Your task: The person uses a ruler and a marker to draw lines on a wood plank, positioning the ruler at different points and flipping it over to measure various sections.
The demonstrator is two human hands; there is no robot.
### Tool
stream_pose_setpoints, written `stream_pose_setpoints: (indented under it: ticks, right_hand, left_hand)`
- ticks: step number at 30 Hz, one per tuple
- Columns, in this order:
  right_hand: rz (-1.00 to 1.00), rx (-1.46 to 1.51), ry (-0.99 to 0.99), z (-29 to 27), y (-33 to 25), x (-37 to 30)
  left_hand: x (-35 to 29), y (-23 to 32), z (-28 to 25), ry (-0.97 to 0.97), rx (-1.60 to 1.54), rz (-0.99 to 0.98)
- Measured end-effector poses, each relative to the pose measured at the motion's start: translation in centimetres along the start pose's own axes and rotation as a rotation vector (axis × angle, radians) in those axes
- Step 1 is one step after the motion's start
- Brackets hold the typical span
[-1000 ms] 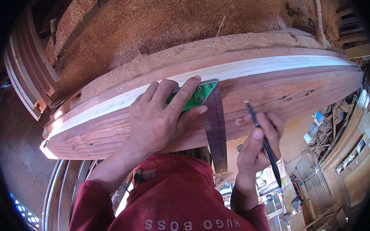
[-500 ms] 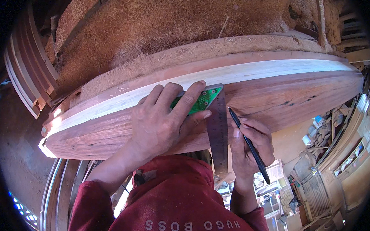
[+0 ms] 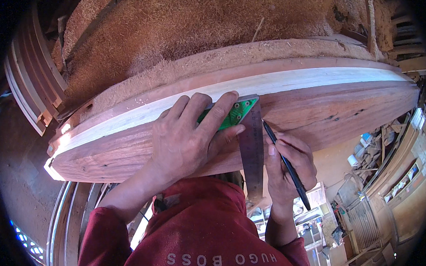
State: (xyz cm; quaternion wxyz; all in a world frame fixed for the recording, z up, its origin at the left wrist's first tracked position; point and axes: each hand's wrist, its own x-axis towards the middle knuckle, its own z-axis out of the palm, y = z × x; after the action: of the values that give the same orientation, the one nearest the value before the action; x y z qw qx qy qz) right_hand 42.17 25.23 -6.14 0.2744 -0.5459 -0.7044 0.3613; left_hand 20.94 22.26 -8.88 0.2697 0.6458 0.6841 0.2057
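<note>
A reddish-brown wooden board (image 3: 309, 108) stretches across in front of me. My left hand (image 3: 184, 132) grips the green handle of a try square (image 3: 251, 149), its fingers over the stock at the board's far edge. The square's dark metal blade lies across the board and juts past the near edge. Just right of the blade, my right hand (image 3: 290, 160) pinches a black pen (image 3: 290, 169). The pen slants, its tip down by the blade near the far edge.
A pale wood strip (image 3: 215, 91) runs along the board's far side. Beyond it, sawdust and shavings (image 3: 194, 27) cover the ground. Several long planks (image 3: 37, 73) are stacked at the far left. Wood offcuts (image 3: 369, 151) lie in a heap at the right.
The pen tip has shifted slightly toward the far edge and closer to the blade. The left hand and the square have barely moved.
</note>
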Motion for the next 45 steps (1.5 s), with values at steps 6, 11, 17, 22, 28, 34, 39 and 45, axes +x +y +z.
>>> stream_pose_setpoints:
  ticks: [6,11,17,22,28,34,39,45]
  right_hand:
    - [-0.019,-0.058,-0.06,-1.0,-1.0,-0.3]
    - [0.085,-0.054,-0.15,-3.6,-1.4,-1.6]
    - [-0.045,-0.07,-0.302,-1.6,-1.2,5.7]
    - [-0.064,0.144,-0.035,0.7,-1.7,8.1]
    - [0.028,0.134,0.052,-1.3,-0.1,2.1]
    - [0.019,0.091,-0.003,-0.6,0.5,-1.1]
    - [-0.005,0.128,0.003,0.0,0.6,-1.2]
    - [0.012,0.172,0.016,0.3,0.6,-1.3]
  left_hand:
    - [-0.1,-0.1,0.0,0.007,-0.002,0.001]
    - [-0.2,0.0,0.0,0.012,0.01,0.001]
    - [-0.1,0.0,0.2,0.023,0.009,0.004]
    - [-0.2,-0.1,0.0,0.01,0.01,-0.006]
    - [-0.8,-0.4,-0.5,-0.012,0.004,-0.04]
    - [-0.9,-0.7,-0.3,0.024,0.029,-0.014]
    - [-0.7,-0.5,-0.4,0.009,0.018,-0.03]
    - [-0.7,-0.7,-0.2,0.018,0.037,-0.006]
